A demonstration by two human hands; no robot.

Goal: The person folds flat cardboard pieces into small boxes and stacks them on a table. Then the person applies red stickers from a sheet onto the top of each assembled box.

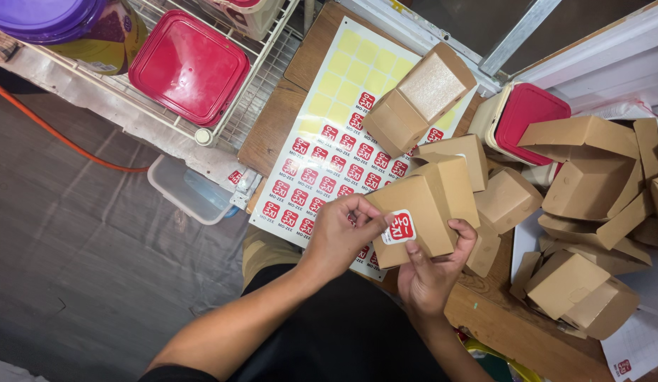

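My left hand [341, 237] is curled at the near edge of the brown cardboard box [422, 212], fingertips pinched against its face just beside the red sticker [399, 227]; my right hand [431, 272] cups the box from below, thumb pressed up on the front face near the sticker's lower corner. The box sits in the middle of the frame, held in the air above the desk [272, 134].

Starting with the biggest hazard: the heap of folded boxes [590, 212] filling the right of the frame is loosely stacked, and a careless elbow or a box dropped onto it could, I reckon, send some sliding off the desk edge. Next, the sticker sheet [322, 163] lies flat under my left wrist, stretching toward the upper middle; dragging my forearm over it might lift or crease the remaining red stickers, or the open box [417, 99] standing on the sheet could tip. The box in my grip is thin card, so squeezing too hard may dent a wall. Smallest of all, the sticker itself: it looks tilted on the face, and if I press it down unevenly it could wrinkle or stay crooked.
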